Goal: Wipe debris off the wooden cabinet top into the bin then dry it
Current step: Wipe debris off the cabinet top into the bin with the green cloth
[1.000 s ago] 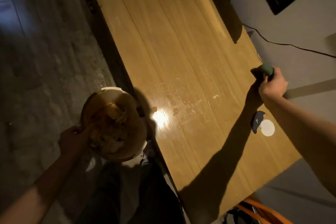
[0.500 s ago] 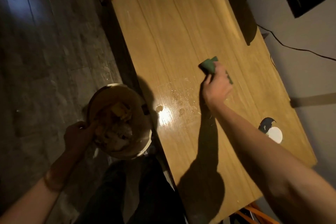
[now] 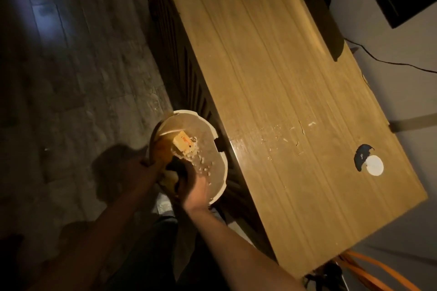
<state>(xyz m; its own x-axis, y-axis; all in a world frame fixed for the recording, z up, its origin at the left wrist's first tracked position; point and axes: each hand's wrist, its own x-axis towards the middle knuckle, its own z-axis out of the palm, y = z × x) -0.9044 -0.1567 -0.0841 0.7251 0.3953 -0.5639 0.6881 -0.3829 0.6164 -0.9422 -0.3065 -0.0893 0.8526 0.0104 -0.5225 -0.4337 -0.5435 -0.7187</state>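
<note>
- The wooden cabinet top [image 3: 272, 78] runs from the upper middle down to the lower right; this worktop shows pale crumbs and flecks of debris [image 3: 281, 133] scattered across its near half, with a glossy patch at the front edge by the bin.
- The round bin [image 3: 222, 163] sits just off the front edge of the worktop, its cream rim touching or nearly touching the dark cabinet front (hard to separate in this light).
- Inside the bin lie a yellowish box-like scrap [image 3: 182, 144] and loose pale bits.
- The left hand [image 3: 146, 160] is at the bin's far-left rim, its grip curled over the edge and holding it; the hand is deep in shadow.
- The right hand [image 3: 191, 182] hangs over the bin's opening, blurred, with something dark bunched under the fingers (probably the wiping cloth, but I cannot make it out); I cannot tell whether that grip is closed or loose.
- Toward the right end of the worktop a small white disc [image 3: 374, 165] lies touching a dark blue scrap [image 3: 361, 155], well apart from the debris.
- A black cable [image 3: 387, 61] trails along the wall behind, and orange tubing [image 3: 378, 271] shows below the worktop's near corner.
- The floor [image 3: 71, 78] on the left is grey tile.
</note>
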